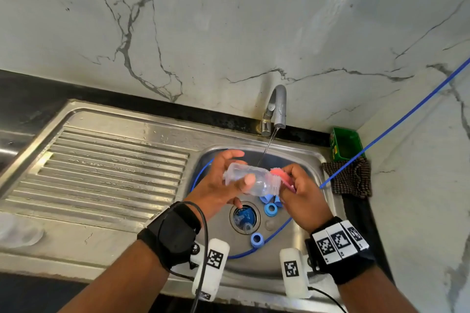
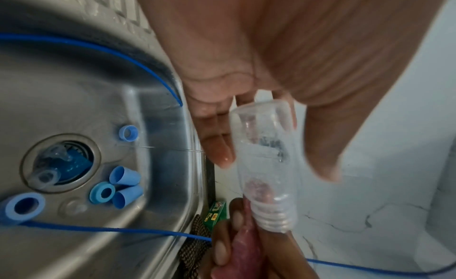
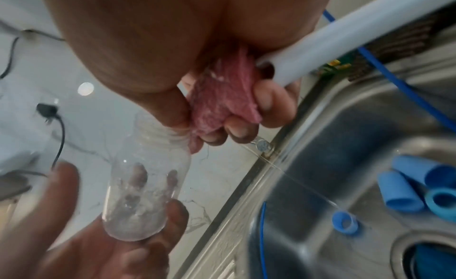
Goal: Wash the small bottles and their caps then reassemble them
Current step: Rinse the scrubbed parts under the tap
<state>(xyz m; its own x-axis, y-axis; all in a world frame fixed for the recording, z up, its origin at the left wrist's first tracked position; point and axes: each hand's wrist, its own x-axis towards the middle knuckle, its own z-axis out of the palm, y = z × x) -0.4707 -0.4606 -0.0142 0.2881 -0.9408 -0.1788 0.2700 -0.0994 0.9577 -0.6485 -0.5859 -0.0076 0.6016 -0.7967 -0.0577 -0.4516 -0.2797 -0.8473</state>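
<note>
The left hand point(image 1: 218, 180) covers the middle of the clear bottle point(image 1: 250, 181), and its thumb lies across the front. The right hand point(image 1: 301, 193) hides most of the pink sponge point(image 1: 279, 175) – only an edge pokes out in the head view. Two blue caps point(image 1: 270, 199) sit half behind the bottle's neck. What lies in the drain point(image 1: 244, 217) is too small to tell – something clear over something blue. On the left edge of the head view, a pale round thing point(image 1: 17, 230) is blurred and cut off
</note>
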